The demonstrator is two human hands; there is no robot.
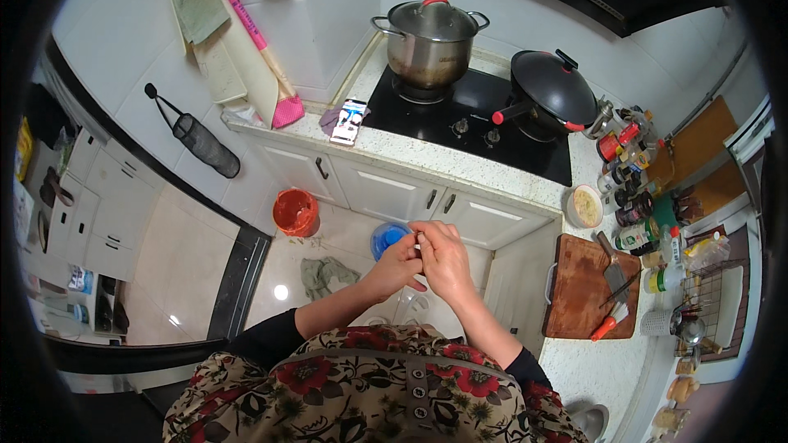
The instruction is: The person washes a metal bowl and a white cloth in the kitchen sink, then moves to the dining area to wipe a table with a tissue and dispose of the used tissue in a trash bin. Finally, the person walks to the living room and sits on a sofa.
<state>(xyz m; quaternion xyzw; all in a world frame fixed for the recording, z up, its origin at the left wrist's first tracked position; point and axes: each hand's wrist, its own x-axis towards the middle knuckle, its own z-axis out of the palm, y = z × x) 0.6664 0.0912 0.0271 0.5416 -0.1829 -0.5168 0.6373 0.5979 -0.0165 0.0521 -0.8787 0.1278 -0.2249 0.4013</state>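
Note:
My left hand (394, 267) and my right hand (446, 256) meet in front of my body, high above the floor. Their fingertips come together, and bent fingers hide whatever may be between them. Beyond them is a black glass gas hob (425, 115) set into a speckled white counter (492, 171). On its left burner stands a steel stockpot (429, 55) with a glass lid. A black wok (523, 112) with a domed lid (552, 83) sits on the right burner. Just past my left hand, a blue plastic container (386, 237) shows on the floor.
Below the cabinets are a red bucket (295, 214) and a crumpled green cloth (326, 277). A phone (348, 123) lies left of the hob. To the right, a wooden cutting board (575, 295) carries a spatula (614, 274) and a red-handled brush (609, 323), near a bowl (585, 206) and several bottles (634, 209).

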